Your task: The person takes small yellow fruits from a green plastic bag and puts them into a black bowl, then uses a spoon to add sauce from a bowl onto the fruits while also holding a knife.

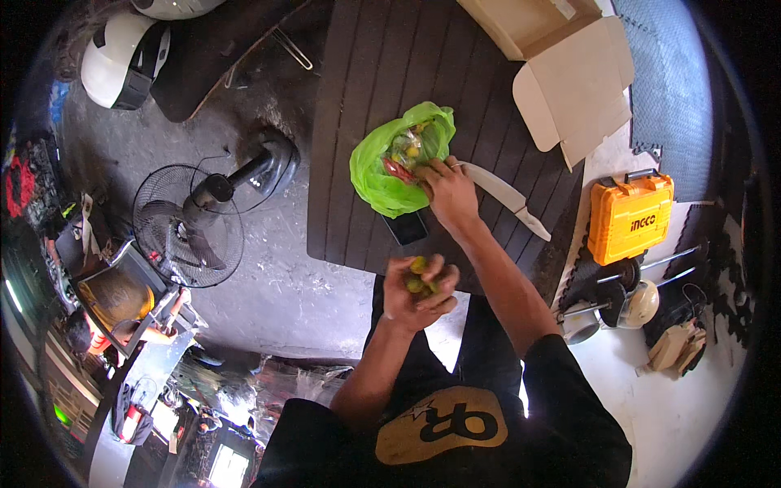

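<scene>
Several small yellow-green round fruits (416,285) rest in my left hand (399,302), its fingers curled around them near the table's front edge. My right hand (452,195) reaches to the mouth of a bright green plastic bag (370,167). Its fingers are extended over the bag's right side, the tips touching the contents. Inside the bag lie a clear plastic pouch with yellowish pieces (409,148) and something red (397,170). Just right of that hand, a knife with a pale blade (495,189) lies flat on the table. A dark phone (406,228) lies partly under the bag.
The dark slatted table (358,81) carries an open cardboard box (573,85) at its far right. A standing fan (191,224) is on the floor to the left. Right of the table are a yellow tool case (630,218) and a white-topped stool-like item (641,302). Another person (102,335) sits far left.
</scene>
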Available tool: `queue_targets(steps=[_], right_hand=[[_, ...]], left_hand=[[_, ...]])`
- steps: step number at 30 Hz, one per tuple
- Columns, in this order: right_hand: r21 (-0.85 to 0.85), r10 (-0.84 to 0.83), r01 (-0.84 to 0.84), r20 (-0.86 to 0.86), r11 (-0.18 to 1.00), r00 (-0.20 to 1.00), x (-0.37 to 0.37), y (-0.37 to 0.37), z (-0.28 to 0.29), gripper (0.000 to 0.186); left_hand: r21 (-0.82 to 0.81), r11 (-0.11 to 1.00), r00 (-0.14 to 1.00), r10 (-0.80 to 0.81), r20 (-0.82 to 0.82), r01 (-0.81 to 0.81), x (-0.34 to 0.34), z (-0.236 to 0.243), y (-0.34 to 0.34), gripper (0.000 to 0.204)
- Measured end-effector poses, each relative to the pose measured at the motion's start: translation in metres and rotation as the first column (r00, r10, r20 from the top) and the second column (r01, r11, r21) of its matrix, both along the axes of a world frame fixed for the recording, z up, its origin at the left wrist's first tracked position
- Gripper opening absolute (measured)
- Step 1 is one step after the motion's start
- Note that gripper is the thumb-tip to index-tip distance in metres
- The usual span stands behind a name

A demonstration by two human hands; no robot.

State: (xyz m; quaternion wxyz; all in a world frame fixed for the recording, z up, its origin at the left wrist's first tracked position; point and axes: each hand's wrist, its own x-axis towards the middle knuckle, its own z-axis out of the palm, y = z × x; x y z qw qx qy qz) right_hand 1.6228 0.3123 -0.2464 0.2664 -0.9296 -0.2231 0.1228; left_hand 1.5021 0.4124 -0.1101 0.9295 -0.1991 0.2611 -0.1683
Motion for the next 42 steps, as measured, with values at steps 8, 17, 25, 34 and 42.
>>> queue_targets(steps=[8, 17, 25, 34, 42], right_hand=[[0.312, -0.450, 0.736, -0.628, 0.601, 0.634, -0.007, -0.056, 0.080, 0.024], [0.078, -0.099, 0.124, -0.268, 0.989, 0.958, -0.055, -0.100, 0.087, 0.033], [-0.336, -0.348, 0.251, -0.270, 0.908, 0.898, -0.045, -0.164, 0.054, 0.070], [-0.256, -0.026, -0.036, -0.236, 0.966, 0.971, -0.058, -0.249, 0.026, 0.040], [-0.048, -0.284, 0.292, -0.425, 0.955, 0.859, -0.005, -0.185, 0.112, 0.044]], left_hand=[[0.437, 0.721, 0.839, -0.506, -0.199, 0.538, -0.002, -0.043, -0.016, 0.031], [0.596, 0.649, 0.872, -0.247, -0.424, 0.473, 0.009, -0.092, -0.041, 0.022], [0.778, 0.485, 0.917, -0.214, -0.337, 0.399, -0.018, -0.063, -0.040, 0.013], [0.688, 0.722, 0.891, 0.269, -0.366, 0.065, -0.049, -0.030, -0.017, 0.042], [0.742, 0.663, 0.843, 0.340, -0.417, 0.099, -0.062, -0.060, -0.022, 0.037]])
